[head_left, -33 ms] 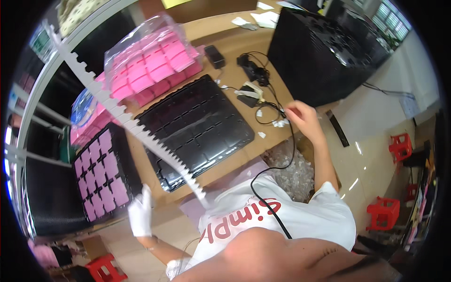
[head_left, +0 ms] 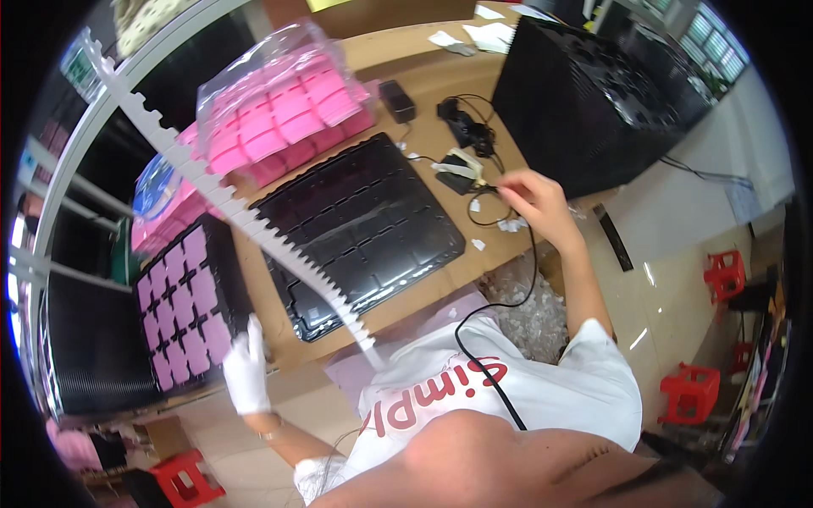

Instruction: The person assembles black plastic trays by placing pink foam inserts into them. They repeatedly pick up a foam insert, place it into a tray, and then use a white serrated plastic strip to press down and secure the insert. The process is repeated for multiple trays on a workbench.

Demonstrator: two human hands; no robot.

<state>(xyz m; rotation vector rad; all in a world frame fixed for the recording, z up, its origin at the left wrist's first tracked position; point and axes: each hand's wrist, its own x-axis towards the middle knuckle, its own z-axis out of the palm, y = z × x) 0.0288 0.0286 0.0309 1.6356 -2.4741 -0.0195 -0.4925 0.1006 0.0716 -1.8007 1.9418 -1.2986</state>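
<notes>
My right hand (head_left: 539, 206) is at the right of the table, thumb and forefinger pinched on a thin black cable (head_left: 493, 190) beside a small black box (head_left: 457, 173) with a pale strip on it. My left hand (head_left: 247, 370), in a white glove, has its fingers stretched out by the near right edge of a black tray (head_left: 227, 288) filled with pink-purple blocks. Whether it touches the tray, I cannot tell. Between the hands lies a flat black plastic tray (head_left: 373, 229). A long white toothed strip (head_left: 254, 227) crosses the view from the upper left to my shirt.
Bagged pink foam blocks (head_left: 279, 118) stand behind the flat tray. A black adapter (head_left: 397, 101) and a tangle of black cables (head_left: 467, 131) lie further right. A tall stack of black trays (head_left: 567, 110) rises at the far right. Red stools (head_left: 690, 394) stand on the floor.
My right hand has moved slightly left, and its fingers have come onto the cable next to the small black box. My left hand has shifted slightly along the tray edge. The view has moved a little.
</notes>
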